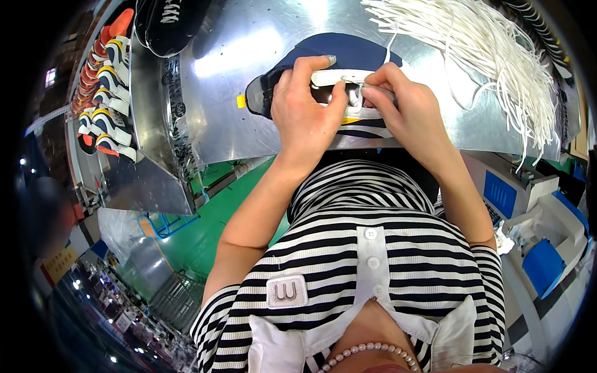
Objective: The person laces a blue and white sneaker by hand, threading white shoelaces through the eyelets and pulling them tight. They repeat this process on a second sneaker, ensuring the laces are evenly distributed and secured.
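Note:
A navy shoe upper (348, 50) with a white eyelet strip and white and yellow trim lies on the metal table before me. My left hand (305, 112) grips it from the left, fingers over its far side and thumb at the eyelet opening. At the right end of that opening my right hand (410, 105) is closed in a pinch. A white shoelace (393, 38) runs down to these right fingers; its end is hidden among them. The dark heel collar (258, 94) points left, with a yellow tab beside it.
A big heap of white shoelaces (472, 43) covers the table's right side. Black shoes (169, 25) stand at the far left. Beyond the metal table (230, 124), a rack of navy, white and orange uppers (112, 87) is at left. A grey-and-blue machine (516, 193) stands right.

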The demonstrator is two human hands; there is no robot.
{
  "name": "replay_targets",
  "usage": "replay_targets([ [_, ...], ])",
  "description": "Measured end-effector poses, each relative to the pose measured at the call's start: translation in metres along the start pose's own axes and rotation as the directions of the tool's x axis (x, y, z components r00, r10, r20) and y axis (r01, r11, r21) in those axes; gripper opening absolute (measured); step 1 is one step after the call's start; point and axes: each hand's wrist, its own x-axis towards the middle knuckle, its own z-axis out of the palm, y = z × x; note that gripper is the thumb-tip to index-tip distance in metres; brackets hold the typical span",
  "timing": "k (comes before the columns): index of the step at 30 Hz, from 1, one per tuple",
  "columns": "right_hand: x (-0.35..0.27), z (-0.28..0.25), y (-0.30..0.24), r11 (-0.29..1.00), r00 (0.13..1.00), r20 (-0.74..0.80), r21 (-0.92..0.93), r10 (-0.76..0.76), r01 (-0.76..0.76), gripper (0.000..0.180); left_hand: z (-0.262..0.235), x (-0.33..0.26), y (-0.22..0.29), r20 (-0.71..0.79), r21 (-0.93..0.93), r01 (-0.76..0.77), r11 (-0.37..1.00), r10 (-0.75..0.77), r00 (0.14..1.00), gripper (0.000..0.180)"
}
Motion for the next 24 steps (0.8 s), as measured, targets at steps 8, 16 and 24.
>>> replay_targets([
  [8,0.003,0.017,0.001,0.982,0.992,-0.085,-0.169,-0.097,0.081,0.016,0.0,-0.005,0.002,-0.017,0.069,-0.066,0.995,0.068,0.998,0.028],
  [16,0.014,0.012,-0.011,0.899,0.976,0.002,-0.388,-0.218,0.202,0.021,0.003,-0.004,-0.008,0.04,-0.221,0.104,0.97,-0.097,0.994,0.033],
  [24,0.008,-0.04,0.022,0.944,0.978,0.023,-0.256,-0.208,0.207,0.03,0.004,0.012,0.0,0.099,-0.444,0.25,0.86,-0.23,0.968,0.034],
])
